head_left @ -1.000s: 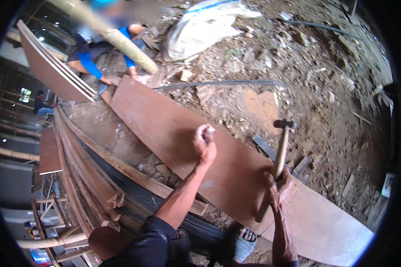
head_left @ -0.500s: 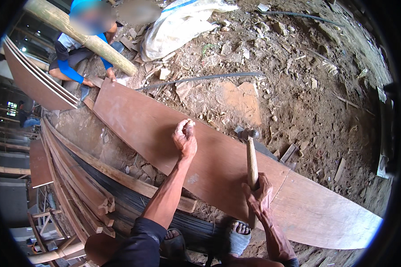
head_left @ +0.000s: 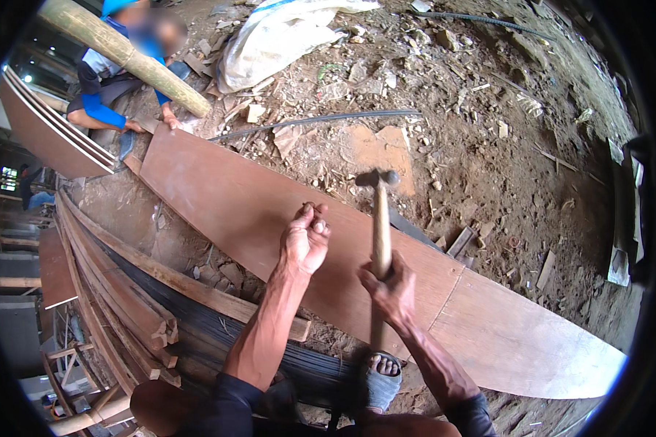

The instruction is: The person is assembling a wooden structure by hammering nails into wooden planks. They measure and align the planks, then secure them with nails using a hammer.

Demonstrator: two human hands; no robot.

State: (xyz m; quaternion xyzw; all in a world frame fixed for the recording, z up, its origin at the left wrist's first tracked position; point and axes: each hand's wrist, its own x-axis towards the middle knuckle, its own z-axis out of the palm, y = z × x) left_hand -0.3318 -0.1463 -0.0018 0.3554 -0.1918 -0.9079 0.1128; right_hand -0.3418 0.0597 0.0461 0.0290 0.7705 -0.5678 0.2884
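My right hand [head_left: 391,290] is wrapped round the wooden handle of a hammer [head_left: 380,222]. The hammer stands nearly upright, its dark metal head at the top, above the far edge of a long brown plywood board [head_left: 219,186]. Over the middle of that board is my left hand [head_left: 306,237], palm partly turned up and fingers curled together in a pinch. Whatever lies between those fingers is too small to make out. A seam crosses the board to the right of the hammer.
A co-worker's hand [head_left: 170,116] rests at the board's far left end, beneath a slanting bamboo pole [head_left: 127,54]. Timber lengths [head_left: 116,291] and black rods [head_left: 219,324] lie at left. A white sack [head_left: 270,44] and a bent bar [head_left: 321,116] lie on rubble-strewn dirt.
The hammer has moved left and upward with my right hand, toward my left hand. My left hand has turned, showing more palm, with its fingers still curled. The view has shifted slightly.
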